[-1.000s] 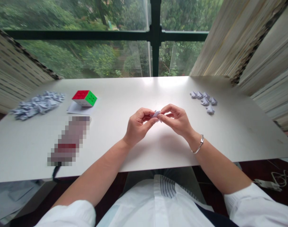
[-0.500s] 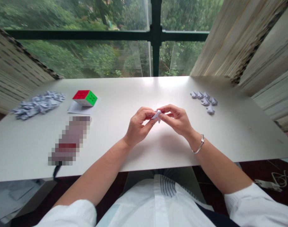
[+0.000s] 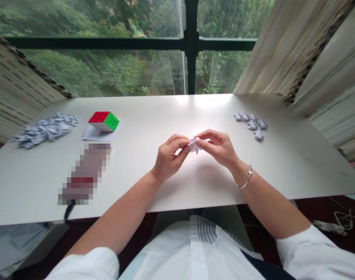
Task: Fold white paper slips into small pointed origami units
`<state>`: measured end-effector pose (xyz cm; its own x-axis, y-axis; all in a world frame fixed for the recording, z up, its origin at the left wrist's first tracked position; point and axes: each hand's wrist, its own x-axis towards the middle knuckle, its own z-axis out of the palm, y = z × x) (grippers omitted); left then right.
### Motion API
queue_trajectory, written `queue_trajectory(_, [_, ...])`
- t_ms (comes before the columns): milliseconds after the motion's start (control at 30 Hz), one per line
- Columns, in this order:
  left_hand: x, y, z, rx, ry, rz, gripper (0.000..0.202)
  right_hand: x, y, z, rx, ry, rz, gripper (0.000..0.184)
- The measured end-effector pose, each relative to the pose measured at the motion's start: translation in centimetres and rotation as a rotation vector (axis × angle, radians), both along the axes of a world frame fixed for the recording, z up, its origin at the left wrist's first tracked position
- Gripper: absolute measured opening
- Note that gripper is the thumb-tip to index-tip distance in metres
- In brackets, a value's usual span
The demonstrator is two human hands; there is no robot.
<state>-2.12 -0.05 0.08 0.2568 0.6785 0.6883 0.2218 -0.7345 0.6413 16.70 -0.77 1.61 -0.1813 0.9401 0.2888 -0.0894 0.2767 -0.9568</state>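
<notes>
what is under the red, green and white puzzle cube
Flat white paper lies under the red, green and white puzzle cube, its edges showing on the white tabletop. The part beneath the cube is covered, so anything else there cannot be seen.

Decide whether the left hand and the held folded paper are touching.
Touching. The head view shows the left hand pinching the folded paper between thumb and fingers.

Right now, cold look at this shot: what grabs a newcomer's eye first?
Probably the Rubik's cube, vivid red and green, on white paper toward the table's left. Next, the folded paper piece near the centre, pinched between left grip and right grip. Folded pieces flank them: a heap far left, a small cluster right.
</notes>
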Motion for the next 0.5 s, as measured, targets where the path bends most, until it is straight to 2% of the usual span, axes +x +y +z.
queue_trajectory(300, [0.13,-0.12,0.20,-0.219,-0.149,-0.145,0.013,0.36,0.16,-0.03,-0.036,0.028,0.021,0.028])
queue_trajectory(500, [0.45,-0.32,0.36,-0.313,-0.213,-0.178,0.016,0.36,0.13,0.41,-0.081,0.054,0.022,0.025])
